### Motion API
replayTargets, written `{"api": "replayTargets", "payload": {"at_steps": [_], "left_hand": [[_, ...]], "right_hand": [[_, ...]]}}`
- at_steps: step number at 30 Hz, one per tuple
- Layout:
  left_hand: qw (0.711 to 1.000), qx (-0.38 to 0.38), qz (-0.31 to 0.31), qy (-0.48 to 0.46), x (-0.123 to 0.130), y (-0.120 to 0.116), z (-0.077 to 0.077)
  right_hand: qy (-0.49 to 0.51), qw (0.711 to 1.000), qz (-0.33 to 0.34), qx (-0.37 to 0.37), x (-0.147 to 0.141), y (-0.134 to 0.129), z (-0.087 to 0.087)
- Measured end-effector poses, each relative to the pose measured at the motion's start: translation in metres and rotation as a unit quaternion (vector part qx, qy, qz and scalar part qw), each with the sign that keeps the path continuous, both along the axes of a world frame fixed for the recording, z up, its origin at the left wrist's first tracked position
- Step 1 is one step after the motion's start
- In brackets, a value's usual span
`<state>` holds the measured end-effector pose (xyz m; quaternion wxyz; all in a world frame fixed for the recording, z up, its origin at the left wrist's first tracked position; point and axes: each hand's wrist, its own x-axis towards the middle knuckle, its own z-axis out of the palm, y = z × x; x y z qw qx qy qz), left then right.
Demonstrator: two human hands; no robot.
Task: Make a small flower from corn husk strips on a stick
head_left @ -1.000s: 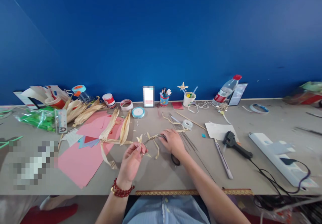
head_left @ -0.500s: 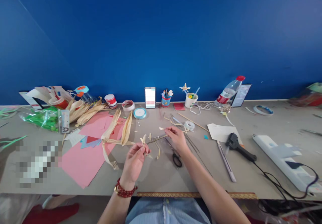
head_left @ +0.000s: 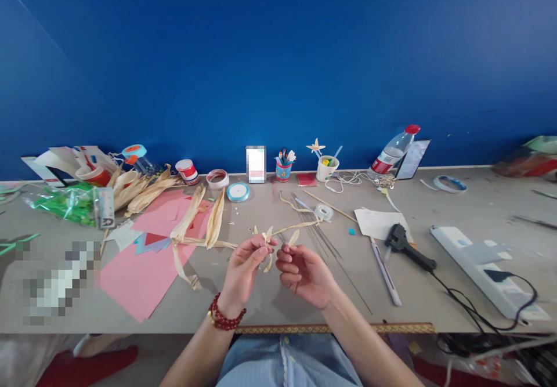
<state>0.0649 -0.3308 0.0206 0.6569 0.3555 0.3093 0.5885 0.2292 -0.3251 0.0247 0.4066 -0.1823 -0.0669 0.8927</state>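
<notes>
Between the fingertips of my left hand [head_left: 246, 262] is a small pale corn husk flower [head_left: 267, 235], its petals pointing up. Just to its right, my right hand [head_left: 304, 271] pinches a single cream husk petal [head_left: 295, 237] that stands upright. The two hands are close together, a short gap between petal and flower. Behind them a long twisted husk strip [head_left: 296, 225] lies across the table. Dried corn husks [head_left: 191, 219] rest on pink paper [head_left: 130, 282] at the left.
A glue gun [head_left: 407, 248], a lilac pen-shaped cutter [head_left: 386, 274] and a white power strip [head_left: 483, 271] lie on the right. Thin wires [head_left: 322, 236] and a clear tape roll [head_left: 323, 212] sit beyond my hands. Along the wall stand a paper cup [head_left: 327, 169] and a tilted bottle [head_left: 394, 152].
My right hand has come back toward me and left with the petal, now beside the flower. My left hand has moved slightly right and up, and the view has shifted a little.
</notes>
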Motion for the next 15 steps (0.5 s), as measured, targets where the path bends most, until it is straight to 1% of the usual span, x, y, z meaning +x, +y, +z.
{"api": "replayTargets", "payload": {"at_steps": [2,5,8,11,15], "left_hand": [[1.0,0.006,-0.014,0.014,0.003,0.0,0.004],[0.999,0.008,-0.022,0.038,0.006,0.0,0.004],[0.999,0.004,-0.017,0.051,0.008,0.0,0.003],[0.997,0.005,-0.02,0.077,0.008,0.0,0.004],[0.99,0.033,-0.03,0.131,0.004,0.0,0.009]], "right_hand": [[0.022,0.999,0.022,-0.019,0.0,-0.005,-0.001],[0.022,0.999,0.027,-0.032,-0.002,-0.01,-0.004],[0.009,0.999,0.023,-0.046,-0.004,-0.014,-0.006],[-0.011,0.997,0.032,-0.069,-0.004,-0.016,-0.009],[-0.04,0.995,0.041,-0.087,-0.001,-0.019,-0.011]]}}
